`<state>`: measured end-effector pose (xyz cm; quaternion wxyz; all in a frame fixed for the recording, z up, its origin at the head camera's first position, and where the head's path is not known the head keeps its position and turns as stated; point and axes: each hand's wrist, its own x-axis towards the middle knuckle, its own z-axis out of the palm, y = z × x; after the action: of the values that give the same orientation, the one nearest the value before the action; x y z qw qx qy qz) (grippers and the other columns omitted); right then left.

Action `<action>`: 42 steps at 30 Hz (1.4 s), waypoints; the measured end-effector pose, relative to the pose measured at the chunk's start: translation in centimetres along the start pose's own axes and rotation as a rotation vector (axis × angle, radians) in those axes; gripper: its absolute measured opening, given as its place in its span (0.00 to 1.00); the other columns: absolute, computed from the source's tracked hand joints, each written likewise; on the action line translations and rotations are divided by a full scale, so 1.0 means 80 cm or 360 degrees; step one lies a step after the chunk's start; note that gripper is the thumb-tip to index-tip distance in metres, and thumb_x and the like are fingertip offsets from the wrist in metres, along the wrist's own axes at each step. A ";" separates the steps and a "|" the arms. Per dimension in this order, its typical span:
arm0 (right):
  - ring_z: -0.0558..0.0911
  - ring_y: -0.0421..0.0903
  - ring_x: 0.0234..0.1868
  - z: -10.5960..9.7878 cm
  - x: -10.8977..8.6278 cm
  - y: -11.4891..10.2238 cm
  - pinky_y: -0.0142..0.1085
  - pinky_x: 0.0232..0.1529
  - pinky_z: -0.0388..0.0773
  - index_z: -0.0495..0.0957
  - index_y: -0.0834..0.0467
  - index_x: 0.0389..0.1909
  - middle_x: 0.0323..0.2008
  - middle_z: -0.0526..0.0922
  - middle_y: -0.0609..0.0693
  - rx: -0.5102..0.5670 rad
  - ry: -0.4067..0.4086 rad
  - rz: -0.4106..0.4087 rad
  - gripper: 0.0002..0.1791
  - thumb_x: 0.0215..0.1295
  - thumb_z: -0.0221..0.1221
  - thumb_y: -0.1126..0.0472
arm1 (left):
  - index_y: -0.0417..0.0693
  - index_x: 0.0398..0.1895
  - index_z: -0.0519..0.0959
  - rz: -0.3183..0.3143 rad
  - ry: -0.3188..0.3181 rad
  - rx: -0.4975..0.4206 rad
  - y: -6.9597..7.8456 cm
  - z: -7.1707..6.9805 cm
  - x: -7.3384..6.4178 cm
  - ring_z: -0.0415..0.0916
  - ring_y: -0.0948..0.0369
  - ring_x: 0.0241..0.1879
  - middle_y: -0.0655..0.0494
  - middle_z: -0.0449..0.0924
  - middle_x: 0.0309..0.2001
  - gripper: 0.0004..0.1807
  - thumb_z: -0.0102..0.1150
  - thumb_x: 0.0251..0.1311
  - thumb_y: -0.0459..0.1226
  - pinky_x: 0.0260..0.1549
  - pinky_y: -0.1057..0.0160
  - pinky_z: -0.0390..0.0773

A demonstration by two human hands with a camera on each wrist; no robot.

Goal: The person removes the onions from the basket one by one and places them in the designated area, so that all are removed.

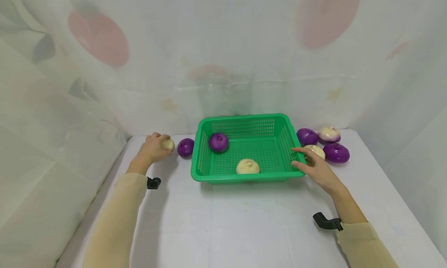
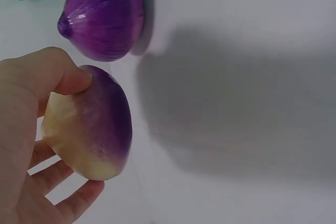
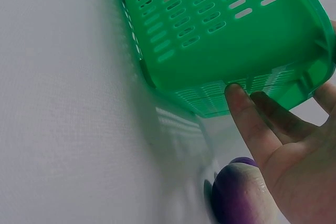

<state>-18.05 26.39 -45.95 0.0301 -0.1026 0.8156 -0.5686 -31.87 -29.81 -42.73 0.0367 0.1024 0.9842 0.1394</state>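
Observation:
My left hand [image 1: 153,148] holds a cream-and-purple turnip [image 2: 94,124] between thumb and fingers, at the left of the table. Just right of it lies a purple onion [image 1: 186,147], beside the wall of the green basket [image 1: 249,178]. With my right hand [image 1: 316,168] I grip the basket's right rim near its front corner; in the right wrist view some fingers [image 3: 254,127] lie against the outside wall. Inside the basket sit another purple onion [image 1: 218,142] at the back left and a cream turnip [image 1: 248,166] near the front.
Right of the basket is a cluster: two purple onions [image 1: 336,153] and two cream-and-purple turnips [image 1: 329,134], one partly behind my right hand. A white cloth covers the table [image 1: 244,225]. Printed curtains [image 1: 223,58] hang behind it and at both sides.

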 end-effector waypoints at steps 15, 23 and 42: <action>0.48 0.64 0.78 0.001 0.000 0.004 0.65 0.72 0.47 0.66 0.57 0.73 0.75 0.59 0.58 -0.0026 0.0003 -0.0011 0.31 0.74 0.61 0.54 | 0.40 0.71 0.68 -0.0028 -0.0010 0.0010 -0.016 0.033 0.010 0.61 0.32 0.63 0.30 0.64 0.66 0.37 0.62 0.59 0.44 0.54 0.30 0.67; 0.48 0.65 0.78 0.001 0.000 0.002 0.66 0.72 0.47 0.65 0.57 0.73 0.76 0.58 0.58 -0.0025 -0.0008 -0.0004 0.31 0.75 0.60 0.53 | 0.40 0.73 0.65 -0.0044 -0.0034 -0.0013 -0.014 0.041 0.010 0.60 0.32 0.64 0.31 0.62 0.68 0.37 0.61 0.61 0.43 0.57 0.31 0.66; 0.48 0.63 0.79 0.001 0.001 0.002 0.64 0.73 0.46 0.65 0.58 0.73 0.75 0.59 0.59 -0.0019 0.0008 -0.0022 0.31 0.74 0.61 0.54 | 0.39 0.75 0.61 -0.0076 -0.0052 -0.0037 -0.003 0.035 0.009 0.55 0.30 0.68 0.28 0.57 0.71 0.37 0.58 0.66 0.42 0.60 0.29 0.63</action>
<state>-18.17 26.38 -46.11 0.0236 -0.1069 0.8184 -0.5641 -32.37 -29.16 -45.54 0.0572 0.0808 0.9840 0.1482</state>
